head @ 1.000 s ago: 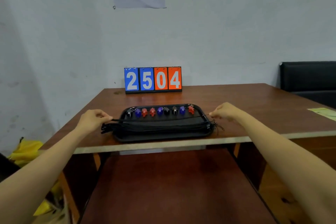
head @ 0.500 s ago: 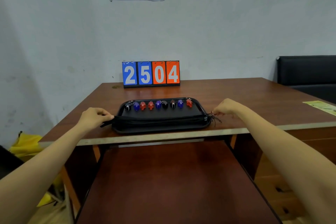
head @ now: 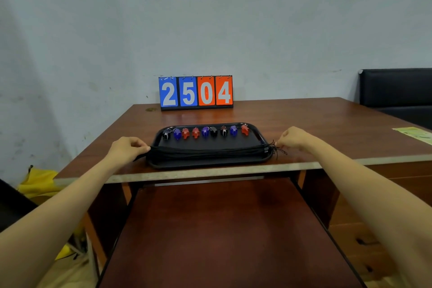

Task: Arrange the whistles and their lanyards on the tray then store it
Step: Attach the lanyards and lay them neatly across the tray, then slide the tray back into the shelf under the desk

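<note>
The lanyards (head: 205, 152) lie stretched left to right along the tray's (head: 210, 143) lower edge, centre frame on the table (head: 327, 128). The left hand (head: 126, 149) pinches their left end and the right hand (head: 294, 138) their right end, each grip clamped. 9 whistles (head: 205, 132) line the upper rim.

Dim, even indoor light; soft focus, with wide-angle stretching at edges.

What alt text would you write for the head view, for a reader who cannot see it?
The left hand and right hand hold the two ends of a bundle of black lanyards stretched across a black tray on a wooden table. Nine whistles line its far side; a scoreboard reads 2504.
</note>
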Available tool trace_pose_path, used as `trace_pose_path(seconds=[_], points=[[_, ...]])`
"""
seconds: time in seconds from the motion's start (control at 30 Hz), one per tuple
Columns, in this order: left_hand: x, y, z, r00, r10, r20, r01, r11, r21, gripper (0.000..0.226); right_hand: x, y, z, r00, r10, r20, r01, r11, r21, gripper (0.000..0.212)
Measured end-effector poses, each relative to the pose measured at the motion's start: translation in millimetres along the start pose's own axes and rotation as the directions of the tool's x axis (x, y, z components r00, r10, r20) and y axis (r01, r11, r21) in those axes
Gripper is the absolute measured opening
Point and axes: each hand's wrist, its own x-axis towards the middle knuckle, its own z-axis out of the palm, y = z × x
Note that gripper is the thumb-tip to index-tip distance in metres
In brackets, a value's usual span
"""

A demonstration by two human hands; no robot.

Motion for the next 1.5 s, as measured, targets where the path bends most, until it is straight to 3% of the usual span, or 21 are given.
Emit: trace_pose_path(seconds=[0.17, 0.37, 0.57, 0.7, 0.8, 0.93, 1.1, 1.5], points=[[-1, 0, 1, 0.999, 0.013, -0.047, -0.013, 1.000, 0.003, 0.020, -2, 1, -2, 1.000, -0.015, -0.002, 0.015, 1.000, 0.006, 0.028], [4, 7, 3, 0.988, 0.064, -0.139, -0.055, 0.996, 0.065, 0.032, -1, -6, -7, 0.992, -0.112, -0.066, 0.119, 0.987, 0.111, 0.002], [17, 27, 10, 0.976, 0.176, -0.130, -0.158, 0.977, 0.143, 0.034, 7, -29, -1, 0.957, -0.219, -0.191, 0.245, 0.961, 0.127, 0.028], [39, 28, 9, 0.993, 0.081, -0.088, -0.064, 0.981, 0.185, 0.034, 26, -37, 12, 0.966, -0.182, -0.184, 0.197, 0.978, 0.064, 0.029], [60, 26, 8, 0.999, -0.023, -0.049, 0.039, 0.940, 0.338, 0.037, 45, -37, 18, 0.974, -0.144, -0.175, 0.151, 0.988, 0.028, 0.027], [82, 19, 8, 0.996, -0.085, 0.005, 0.077, 0.922, 0.380, 0.038, 64, -36, 22, 0.975, -0.110, -0.193, 0.105, 0.994, -0.039, 0.027], [96, 7, 12, 0.968, -0.147, 0.202, 0.097, 0.966, 0.238, 0.044, 83, -31, 28, 0.996, -0.059, -0.060, 0.051, 0.992, -0.115, 0.026], [91, 2, 17, 0.932, -0.208, 0.296, 0.256, 0.958, -0.132, 0.045, 91, -31, 35, 0.995, -0.059, -0.084, 0.063, 0.997, 0.050, 0.027]])
